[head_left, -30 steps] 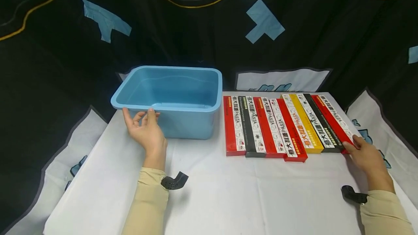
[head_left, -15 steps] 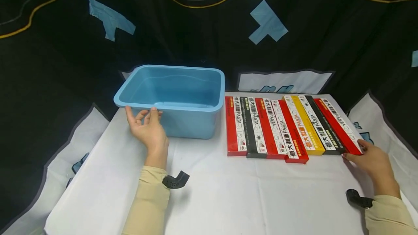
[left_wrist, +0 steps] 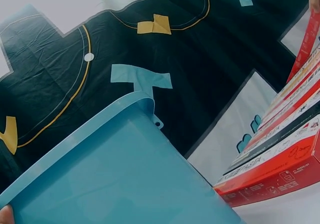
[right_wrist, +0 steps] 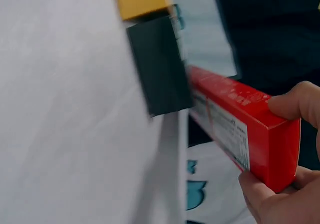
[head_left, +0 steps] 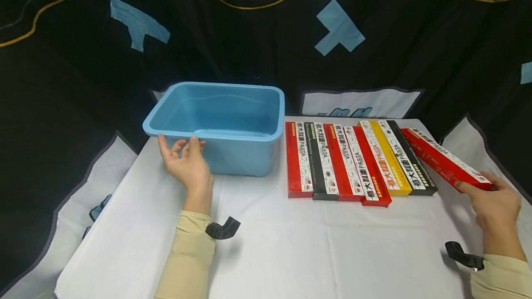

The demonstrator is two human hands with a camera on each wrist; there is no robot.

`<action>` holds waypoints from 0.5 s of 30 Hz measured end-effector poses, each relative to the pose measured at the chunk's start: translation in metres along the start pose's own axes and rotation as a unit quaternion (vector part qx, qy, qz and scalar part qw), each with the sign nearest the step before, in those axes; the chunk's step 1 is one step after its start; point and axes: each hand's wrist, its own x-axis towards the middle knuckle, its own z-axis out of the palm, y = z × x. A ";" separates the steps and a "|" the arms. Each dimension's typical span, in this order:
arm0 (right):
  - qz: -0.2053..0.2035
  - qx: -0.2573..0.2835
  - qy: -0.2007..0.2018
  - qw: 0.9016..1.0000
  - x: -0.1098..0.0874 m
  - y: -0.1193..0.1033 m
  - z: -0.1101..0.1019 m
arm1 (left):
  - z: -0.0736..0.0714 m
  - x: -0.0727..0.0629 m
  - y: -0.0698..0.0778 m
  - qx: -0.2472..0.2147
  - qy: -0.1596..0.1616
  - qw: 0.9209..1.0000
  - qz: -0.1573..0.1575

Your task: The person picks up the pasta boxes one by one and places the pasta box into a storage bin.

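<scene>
In the head view a light blue plastic basin (head_left: 237,156) stands at the back left of the table. My left hand (head_left: 189,170) is at its near side, fingers loosely bent, fingertips right under the front rim; a fingertip shows at the rim's edge in the left wrist view. My right hand (head_left: 494,200) grips the near end of a red pasta box (head_left: 450,163), thumb on one side and fingers on the other. This box tilts, its near end raised over the table's right edge. Beside it a black pasta box (head_left: 411,165) ends the row.
Several more pasta boxes lie side by side right of the basin, among them a yellow one (head_left: 386,160), another black one (head_left: 322,165) and a red one (head_left: 297,165). A white cloth covers the table (head_left: 282,243). Behind hangs a dark curtain (head_left: 257,36).
My right hand has pulled the rightmost red pasta box away from the row, to the right, and raised its near end. My left hand stays at the basin's rim.
</scene>
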 end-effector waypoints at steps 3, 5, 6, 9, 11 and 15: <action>0.016 0.031 0.034 0.999 -0.009 -0.009 -0.003 | 0.000 0.001 0.000 0.001 0.002 1.000 -0.001; 0.006 0.035 0.051 0.998 -0.016 -0.013 -0.004 | -0.001 0.001 0.000 0.000 0.004 1.000 -0.003; 0.003 0.033 0.056 0.998 -0.019 -0.014 -0.005 | -0.001 0.001 0.000 -0.001 0.005 1.000 -0.004; 0.000 0.036 0.063 0.997 -0.031 -0.018 -0.008 | -0.002 0.000 0.000 -0.003 0.005 1.000 -0.003; -0.005 0.046 0.068 0.997 -0.039 -0.021 -0.010 | -0.002 0.000 0.000 -0.005 0.003 1.000 -0.002; -0.021 0.070 0.085 0.994 -0.055 -0.028 -0.013 | -0.001 0.001 0.001 -0.007 0.001 1.000 -0.004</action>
